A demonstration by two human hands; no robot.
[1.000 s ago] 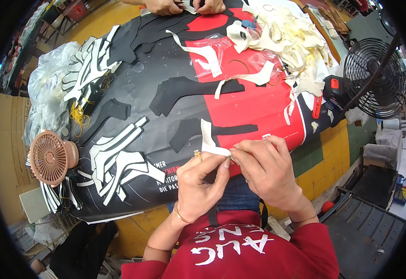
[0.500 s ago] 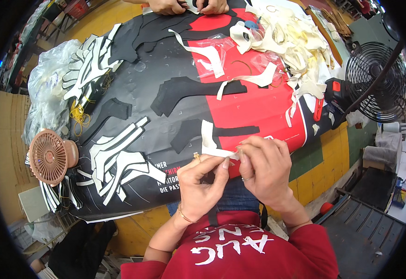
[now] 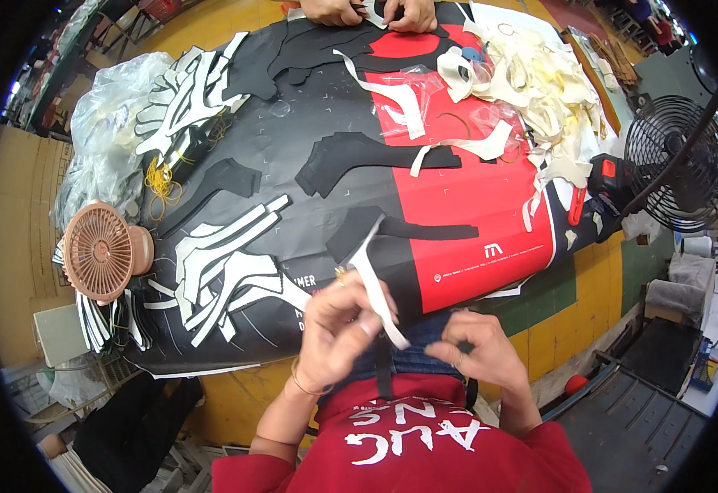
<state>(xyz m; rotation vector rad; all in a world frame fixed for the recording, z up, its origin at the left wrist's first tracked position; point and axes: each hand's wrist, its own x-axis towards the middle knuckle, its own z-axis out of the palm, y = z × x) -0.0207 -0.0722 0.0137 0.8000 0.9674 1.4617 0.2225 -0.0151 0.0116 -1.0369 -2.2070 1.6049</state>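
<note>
Head view looks down on a wide work table (image 3: 597,271) with a yellow top, almost wholly covered by a big black and red printed sheet (image 3: 474,197) that bows with the lens. At the sheet's far right lies a heap of loose cream-white offcut strips (image 3: 540,82), and beyond the table edge stands a black floor fan (image 3: 675,164). On the left rests a bundle of clear plastic bags (image 3: 100,140), and nearer the person sits a small brown desk fan (image 3: 100,253) lying face up. Between them, stacks of white and black cut shapes (image 3: 219,263) are fanned out on the black part of the sheet, with single black cut pieces (image 3: 367,152) lying near the middle. Another person's two hands (image 3: 367,10) work at the far edge of the table. Close to the near edge, the left hand (image 3: 338,324) is raised and pinches a long narrow white strip (image 3: 374,292) between thumb and fingertips; the strip runs slanting from above the hand down to just below it, over the sheet's front edge. The right hand (image 3: 478,353) hangs apart from the strip, low over the lap, its fingers curled loosely inward and holding nothing that can be made out. A thin bangle (image 3: 300,384) circles the left wrist.
</note>
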